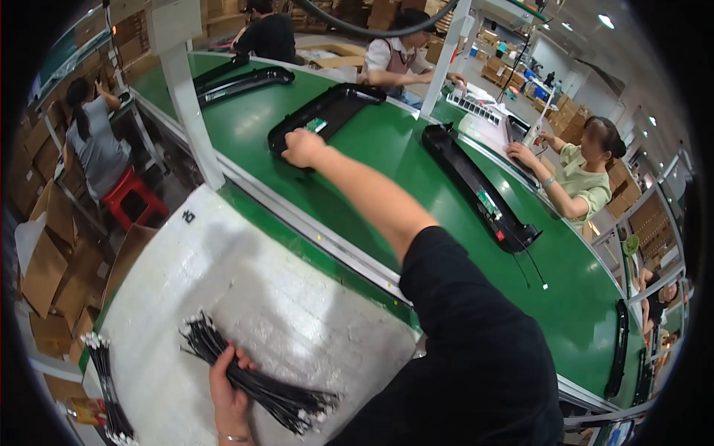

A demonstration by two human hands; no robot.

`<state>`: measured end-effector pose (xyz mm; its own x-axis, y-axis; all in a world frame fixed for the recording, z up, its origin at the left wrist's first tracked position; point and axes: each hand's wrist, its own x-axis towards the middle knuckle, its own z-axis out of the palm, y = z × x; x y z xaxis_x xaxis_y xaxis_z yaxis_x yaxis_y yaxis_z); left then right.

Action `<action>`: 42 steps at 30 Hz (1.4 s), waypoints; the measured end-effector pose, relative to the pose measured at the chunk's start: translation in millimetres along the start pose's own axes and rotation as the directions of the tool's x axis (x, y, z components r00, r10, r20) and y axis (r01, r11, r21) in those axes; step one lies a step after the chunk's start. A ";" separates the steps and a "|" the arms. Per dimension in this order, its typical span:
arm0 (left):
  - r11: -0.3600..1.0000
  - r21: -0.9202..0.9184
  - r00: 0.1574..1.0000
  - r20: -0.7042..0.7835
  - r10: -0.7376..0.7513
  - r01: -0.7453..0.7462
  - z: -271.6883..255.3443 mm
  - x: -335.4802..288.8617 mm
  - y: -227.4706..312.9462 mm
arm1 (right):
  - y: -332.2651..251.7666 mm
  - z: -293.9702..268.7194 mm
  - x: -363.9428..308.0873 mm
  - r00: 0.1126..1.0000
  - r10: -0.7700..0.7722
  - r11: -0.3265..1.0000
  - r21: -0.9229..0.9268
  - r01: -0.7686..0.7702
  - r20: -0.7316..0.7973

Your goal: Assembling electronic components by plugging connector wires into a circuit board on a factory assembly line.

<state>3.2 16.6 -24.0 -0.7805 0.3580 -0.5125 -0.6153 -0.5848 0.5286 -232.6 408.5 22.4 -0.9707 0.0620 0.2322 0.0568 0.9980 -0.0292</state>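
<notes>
Two bare hands are shown at separate stations. My left hand (232, 390) is curled round the middle of a bundle of black cables (286, 398) with pale connectors, which lies slantwise over the white work surface (178, 275). My right hand (303, 149) reaches across the green belt (394, 178) to the near left end of a black housing (327, 108), its fingers bent beside a small circuit board (316, 125); how far they close, and on what, I cannot tell. Further right on the belt lies a second housing (465, 172); a second cable bundle (110, 390) lies at the work surface's left edge.
</notes>
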 end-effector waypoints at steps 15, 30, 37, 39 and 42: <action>0.998 0.062 0.998 0.067 0.001 -0.005 1.2 4.0 11.6 | -27.9 54.5 72.7 0.863 0.496 0.860 0.083 -0.503 0.091; 0.972 -0.125 0.911 0.343 0.230 -0.199 11.4 -36.0 41.8 | 15.8 -169.5 -311.3 0.835 -0.550 0.823 0.159 0.545 -0.018; 0.897 -0.220 0.726 0.529 0.439 -0.383 97.9 -173.8 16.6 | -33.9 -115.1 -317.9 0.307 -0.902 0.319 0.011 0.948 -0.304; 0.925 -0.134 0.851 0.365 0.378 -0.354 101.5 -183.9 0.7 | -43.8 -79.8 -303.9 0.211 -0.946 0.208 0.039 0.977 -0.248; 0.969 -0.145 0.953 0.201 0.229 -0.202 88.1 -172.1 -7.0 | -40.3 -66.1 -292.4 0.285 -0.938 0.247 0.200 0.948 -0.194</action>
<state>132.1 23.2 120.1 -0.9064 0.3533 -0.2313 -0.4222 -0.7444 0.5174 64.4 351.2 19.9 -0.2849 -0.9159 0.2827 -0.9531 0.3021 0.0183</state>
